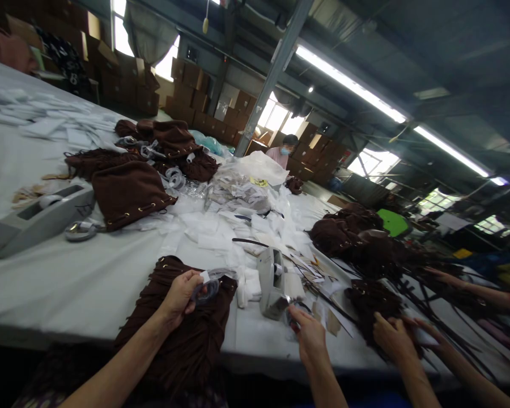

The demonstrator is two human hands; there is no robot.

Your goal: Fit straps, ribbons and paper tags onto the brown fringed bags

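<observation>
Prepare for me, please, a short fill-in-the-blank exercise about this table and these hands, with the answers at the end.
1. The person's ____ hand holds a grey coil over a brown fringed bag.
2. The tape dispenser beside the person's right hand is ____ in colour.
3. The label on the heap under plastic is ____.
4. The cloth covering the table is ____.

Missing words: left; grey; yellow; white.
</observation>
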